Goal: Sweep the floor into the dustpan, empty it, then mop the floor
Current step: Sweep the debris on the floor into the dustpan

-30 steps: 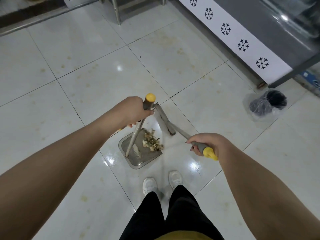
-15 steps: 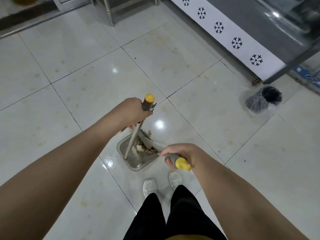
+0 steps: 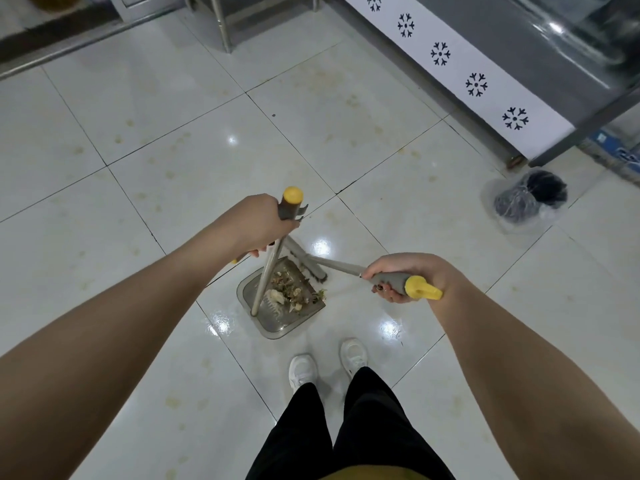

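Broom (image 3: pixel 314 268) back at dustpan (image 3: pixel 277 323) lip, right hand (image 3: pixel 415 268) gripping; left hand (image 3: pixel 256 223) holds dustpan.

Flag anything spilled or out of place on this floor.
A few green scraps sit at the right edge of the dustpan, not fully inside. Yellowish stains dot the floor. Nothing else stands out.

Open floor (image 3: pixel 121 202) left; counter (image 3: pixel 485 46), bagged bundle (image 3: pixel 530 197) right.

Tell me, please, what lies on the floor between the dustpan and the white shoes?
Nothing: in the head view, only bare glossy tile separates the dustpan from the white shoes.
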